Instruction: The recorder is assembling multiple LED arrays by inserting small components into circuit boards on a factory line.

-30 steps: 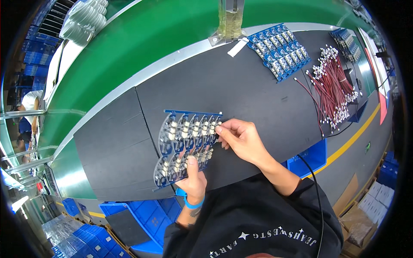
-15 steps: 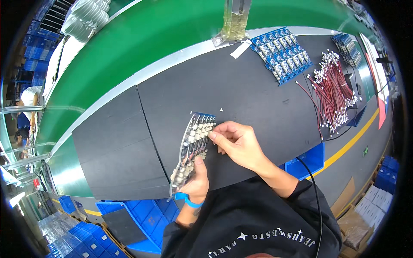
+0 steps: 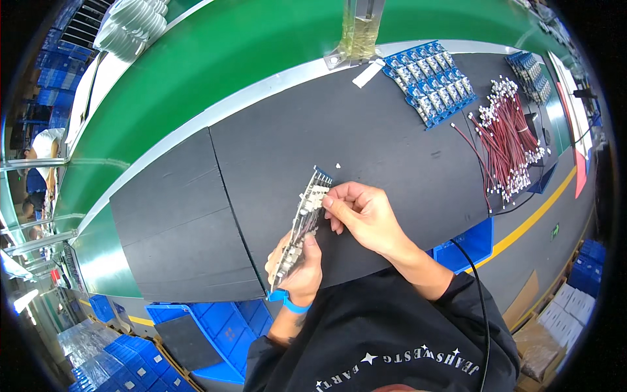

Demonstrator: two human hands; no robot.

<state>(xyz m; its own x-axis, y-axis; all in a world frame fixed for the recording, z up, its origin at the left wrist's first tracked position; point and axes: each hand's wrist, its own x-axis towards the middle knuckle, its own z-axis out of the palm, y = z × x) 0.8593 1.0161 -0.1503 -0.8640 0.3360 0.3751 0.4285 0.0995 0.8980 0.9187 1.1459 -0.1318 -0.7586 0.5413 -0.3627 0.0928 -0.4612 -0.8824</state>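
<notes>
A panel of circuit boards (image 3: 307, 212) with rows of pale connectors is held up over the dark work mat (image 3: 176, 196), tilted nearly on edge. My left hand (image 3: 304, 269), a blue band at its wrist, grips the panel's lower end, thumb on one side and fingers on the other. At the upper right edge of the panel, my right hand (image 3: 364, 217) is closed in a pinch against the connectors. Whatever sits between those fingertips is too small or hidden to name. A tiny white piece (image 3: 337, 166) lies on the mat just beyond the panel.
Blue circuit board panels (image 3: 431, 81) lie at the far right, with another stack (image 3: 528, 75) beyond. Beside them is a heap of red cables (image 3: 509, 140) with white plugs. A metal post (image 3: 359, 32) stands at the back. Blue bins (image 3: 225, 333) sit below the near edge.
The panel has turned more edge-on and shifted slightly right, and my left fingers now show around its far side. My right hand stays pinched near its upper edge.
</notes>
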